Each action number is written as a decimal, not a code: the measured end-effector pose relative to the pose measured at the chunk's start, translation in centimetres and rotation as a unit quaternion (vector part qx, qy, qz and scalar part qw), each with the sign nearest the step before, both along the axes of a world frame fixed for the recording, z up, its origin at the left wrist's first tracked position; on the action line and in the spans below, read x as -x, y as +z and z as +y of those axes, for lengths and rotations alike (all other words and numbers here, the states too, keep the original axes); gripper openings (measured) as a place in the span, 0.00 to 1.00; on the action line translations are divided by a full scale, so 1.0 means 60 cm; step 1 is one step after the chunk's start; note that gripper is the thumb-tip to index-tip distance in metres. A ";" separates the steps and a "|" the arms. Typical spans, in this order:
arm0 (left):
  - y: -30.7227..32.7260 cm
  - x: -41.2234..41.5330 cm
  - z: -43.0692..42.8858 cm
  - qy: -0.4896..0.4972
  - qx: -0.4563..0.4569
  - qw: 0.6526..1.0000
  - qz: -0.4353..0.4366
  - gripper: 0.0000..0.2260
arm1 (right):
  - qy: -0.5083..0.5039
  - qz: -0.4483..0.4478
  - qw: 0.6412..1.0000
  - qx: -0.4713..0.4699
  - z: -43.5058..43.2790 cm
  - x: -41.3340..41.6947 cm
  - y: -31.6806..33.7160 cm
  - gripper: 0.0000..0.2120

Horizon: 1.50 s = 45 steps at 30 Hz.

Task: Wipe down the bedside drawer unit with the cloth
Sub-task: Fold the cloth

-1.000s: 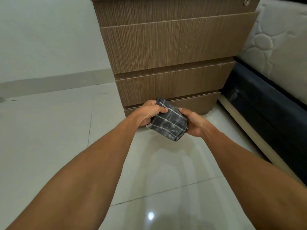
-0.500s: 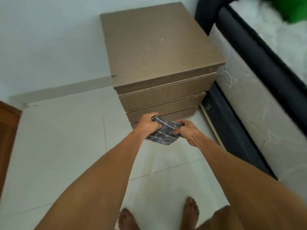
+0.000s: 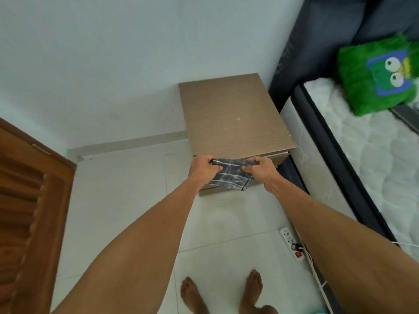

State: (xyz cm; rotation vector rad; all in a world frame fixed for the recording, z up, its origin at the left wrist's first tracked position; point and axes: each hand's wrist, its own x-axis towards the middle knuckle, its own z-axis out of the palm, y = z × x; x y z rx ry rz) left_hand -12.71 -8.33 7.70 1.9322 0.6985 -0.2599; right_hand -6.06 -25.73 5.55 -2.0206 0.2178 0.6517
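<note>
Here, cloth (image 3: pixel 229 177) spans left hand (image 3: pixel 201 169), right hand (image 3: pixel 261 170).

Noted matt, fine wood-grain laminate on the drawer unit (image 3: pixel 235 118) and soft woven fabric, dark grey with pale grid lines, for the cloth (image 3: pixel 229 177). Recorded glossy smooth white tiles on the floor (image 3: pixel 127 200), varnished ribbed wood on the door (image 3: pixel 27 211), matt paint on the wall (image 3: pixel 113 64). Logged shaggy green plush on the pillow (image 3: pixel 362 87), quilted white fabric on the mattress (image 3: pixel 362 155), white plastic on the power strip (image 3: pixel 291 242).
</note>
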 end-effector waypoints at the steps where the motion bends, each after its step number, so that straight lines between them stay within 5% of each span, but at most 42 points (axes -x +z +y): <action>1: 0.009 -0.004 0.011 0.010 0.003 1.000 -0.003 0.08 | -0.006 -0.009 1.000 -0.004 0.010 -0.003 0.009 0.05; 10: -0.006 -0.054 0.076 0.101 0.111 0.988 -0.026 0.07 | -0.055 -0.013 0.993 -0.108 0.091 -0.053 -0.003 0.10; 15: -0.053 -0.101 0.095 0.175 0.086 0.981 -0.020 0.06 | -0.032 -0.042 0.996 -0.069 0.144 -0.108 -0.058 0.06; 20: -0.109 -0.160 0.114 0.232 0.054 0.971 0.013 0.07 | 0.043 -0.076 0.996 0.026 0.182 -0.164 -0.124 0.14; 34: -0.215 -0.233 0.145 0.209 0.002 0.974 0.087 0.13 | 0.123 -0.080 0.973 0.177 0.232 -0.246 -0.229 0.20; 45: -0.207 -0.236 0.133 0.161 -0.015 0.980 0.120 0.20 | 0.137 -0.075 0.971 0.181 0.220 -0.256 -0.217 0.22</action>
